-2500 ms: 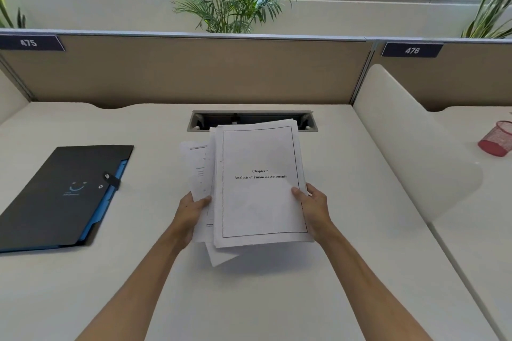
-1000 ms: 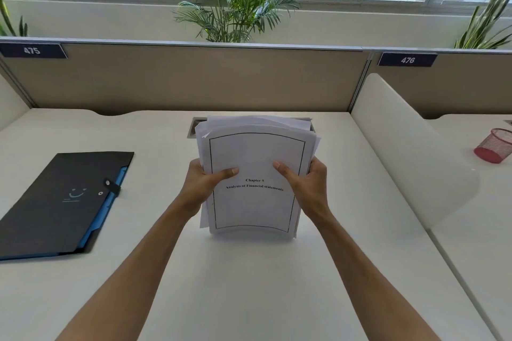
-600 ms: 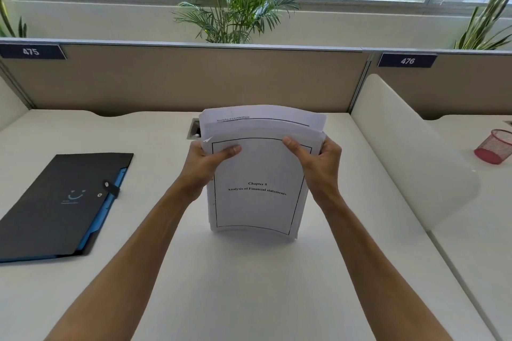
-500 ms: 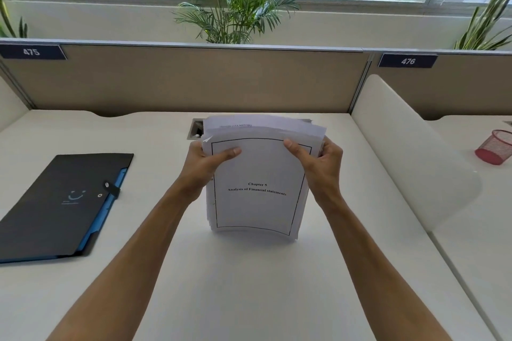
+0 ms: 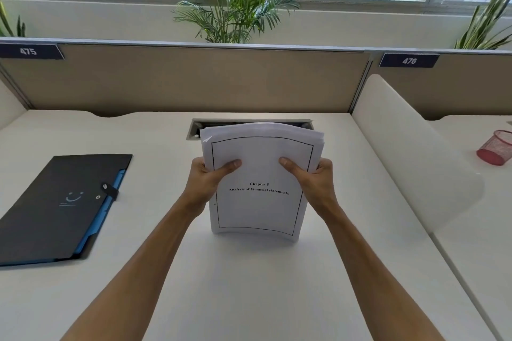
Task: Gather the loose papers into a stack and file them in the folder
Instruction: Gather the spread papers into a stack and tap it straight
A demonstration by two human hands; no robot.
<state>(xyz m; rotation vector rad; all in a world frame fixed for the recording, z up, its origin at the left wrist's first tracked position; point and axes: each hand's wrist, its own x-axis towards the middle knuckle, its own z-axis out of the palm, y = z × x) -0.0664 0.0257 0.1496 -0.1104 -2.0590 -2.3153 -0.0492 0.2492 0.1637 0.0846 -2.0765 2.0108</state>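
Observation:
A stack of white papers (image 5: 260, 210) stands upright on its bottom edge on the white desk (image 5: 249, 285), front sheet reading "Chapter 5". My left hand (image 5: 207, 183) grips its left side and my right hand (image 5: 313, 183) grips its right side, thumbs on the front sheet. The top edges look nearly level, slightly fanned at the right. A black folder (image 5: 63, 207) with a blue inner edge and a snap strap lies shut, flat on the desk at the left, apart from both hands.
A cable slot (image 5: 195, 130) is set in the desk behind the papers. A tan partition (image 5: 194, 80) closes the back and a white curved divider (image 5: 410, 158) the right. A red mesh cup (image 5: 497, 147) sits on the neighbouring desk.
The loose, fanned sheets were lifted upright and squared on the desk. In the last half second both hands slid down the sides and the protruding back sheets dropped level.

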